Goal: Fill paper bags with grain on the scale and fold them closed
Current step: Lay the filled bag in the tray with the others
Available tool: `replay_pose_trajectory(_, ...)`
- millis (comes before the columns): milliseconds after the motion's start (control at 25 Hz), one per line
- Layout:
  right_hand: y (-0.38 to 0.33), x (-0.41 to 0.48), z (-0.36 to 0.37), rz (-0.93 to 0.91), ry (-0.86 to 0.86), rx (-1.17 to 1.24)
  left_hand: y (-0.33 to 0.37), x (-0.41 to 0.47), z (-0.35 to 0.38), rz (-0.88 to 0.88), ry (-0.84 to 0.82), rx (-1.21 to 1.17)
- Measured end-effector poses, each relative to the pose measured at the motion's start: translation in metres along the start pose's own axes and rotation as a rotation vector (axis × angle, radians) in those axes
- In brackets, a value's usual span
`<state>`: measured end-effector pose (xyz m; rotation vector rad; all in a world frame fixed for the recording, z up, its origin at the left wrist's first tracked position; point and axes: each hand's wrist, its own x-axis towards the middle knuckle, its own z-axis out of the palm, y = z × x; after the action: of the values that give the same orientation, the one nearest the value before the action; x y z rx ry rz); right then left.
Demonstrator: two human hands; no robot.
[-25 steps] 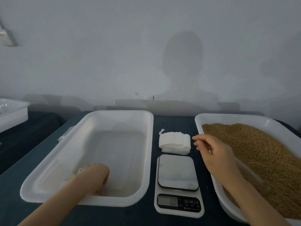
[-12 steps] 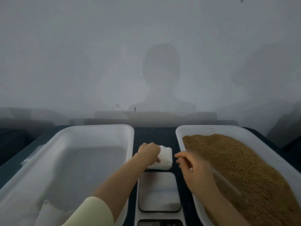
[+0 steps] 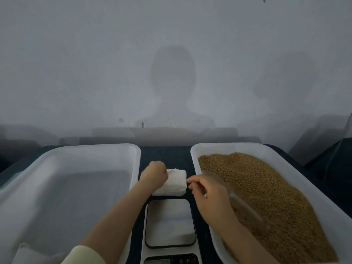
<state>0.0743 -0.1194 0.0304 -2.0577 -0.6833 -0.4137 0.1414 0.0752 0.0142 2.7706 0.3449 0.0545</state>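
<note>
A stack of white paper bags (image 3: 176, 182) lies on the dark cloth between two trays, just behind the scale (image 3: 169, 221). My left hand (image 3: 154, 176) sits on the stack's left end with its fingers curled round the top bags. My right hand (image 3: 208, 195) hovers right of the stack over the grain tray's left rim. Its fingers are loosely curled, the fingertips are close to the stack's right edge, and nothing shows in it. The white tray (image 3: 194, 155) on the right holds brown grain (image 3: 266, 197). The scale's platform is bare.
A large white tray (image 3: 136, 159) stands on the left, with a white paper piece (image 3: 32, 254) in its near corner. A translucent shape, perhaps a scoop (image 3: 242, 202), lies in the grain by my right hand. A grey wall rises right behind the table.
My left hand left the left tray and reached across onto the bag stack. My right hand stayed beside the stack. The view swung to the right and closer.
</note>
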Motion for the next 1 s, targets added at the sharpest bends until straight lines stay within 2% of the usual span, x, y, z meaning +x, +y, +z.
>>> replay_pose_trajectory(120,0.001,0.001,-0.001,-0.006,0.019,0.011,-0.007,-0.006,-0.016,-0.173,0.294,-0.356)
replay_pose_trajectory(240,-0.001,0.000,0.000,-0.019,0.018,0.004,-0.012,-0.019,-0.038,-0.199,0.442,-0.615)
replay_pose_trajectory(320,-0.001,0.001,0.000,0.000,0.020,0.010,-0.015,-0.037,-0.050,-0.237,0.457,-0.862)
replay_pose_trajectory(400,-0.002,0.001,0.002,0.087,-0.031,0.057,-0.015,-0.062,-0.056,-0.237,0.406,-1.194)
replay_pose_trajectory(440,-0.003,0.001,0.003,0.173,-0.092,0.137,-0.015,-0.076,-0.057,-0.207,0.355,-1.364)
replay_pose_trajectory(520,-0.009,0.003,0.005,0.423,-0.259,0.466,-0.013,-0.100,-0.051,-0.148,0.216,-1.602)
replay_pose_trajectory(600,-0.014,0.004,0.005,0.608,-0.392,0.780,-0.014,-0.118,-0.041,-0.101,0.076,-1.673)
replay_pose_trajectory(720,-0.017,0.004,0.001,0.653,-0.410,0.861,-0.014,-0.132,-0.025,-0.067,-0.071,-1.630)
replay_pose_trajectory(880,-0.012,0.005,-0.004,0.673,-0.264,0.839,-0.013,-0.131,-0.021,-0.195,-0.007,-1.597)
replay_pose_trajectory(1000,-0.011,0.004,-0.004,0.667,-0.253,0.821,-0.013,-0.132,-0.018,-0.245,0.073,-1.519)
